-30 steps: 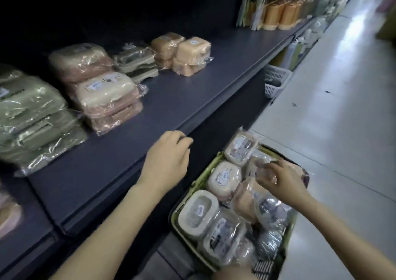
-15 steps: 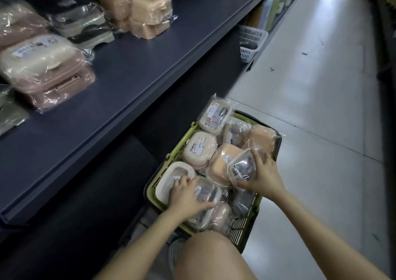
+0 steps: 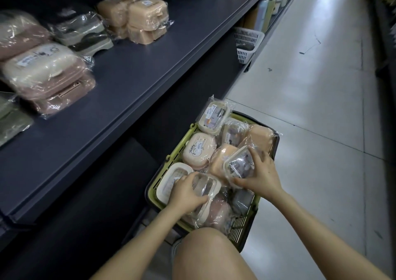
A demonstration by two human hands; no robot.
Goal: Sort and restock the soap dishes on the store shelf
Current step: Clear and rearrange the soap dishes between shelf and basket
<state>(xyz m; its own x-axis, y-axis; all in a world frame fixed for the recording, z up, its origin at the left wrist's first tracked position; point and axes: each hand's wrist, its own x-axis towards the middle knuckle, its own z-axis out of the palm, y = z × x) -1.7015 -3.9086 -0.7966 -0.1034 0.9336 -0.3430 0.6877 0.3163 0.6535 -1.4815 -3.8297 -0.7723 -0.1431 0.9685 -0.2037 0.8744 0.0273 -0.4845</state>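
A green basket (image 3: 244,230) on the floor holds several plastic-wrapped soap dishes. My left hand (image 3: 185,194) grips a clear-lidded cream dish (image 3: 207,185) at the basket's near left. My right hand (image 3: 262,174) holds a second clear-lidded dish (image 3: 239,165), tilted up above the others. Also in the basket lie a cream dish with a drawing (image 3: 199,150), orange dishes (image 3: 260,136) and another clear-lidded one (image 3: 214,117). On the dark shelf (image 3: 132,82) stand stacks of orange dishes (image 3: 147,17), green-grey dishes (image 3: 83,33) and pink and cream dishes (image 3: 42,71).
A white slotted basket (image 3: 246,41) sits under the shelf further along the aisle, with bottles (image 3: 265,11) beyond it. My bare knee (image 3: 205,256) is just in front of the green basket. Pale floor tiles (image 3: 310,99) stretch to the right.
My left hand came down from the shelf edge into the basket and took hold of a clear-lidded dish. My right hand lifted its dish and tilted it. The view dropped toward the basket.
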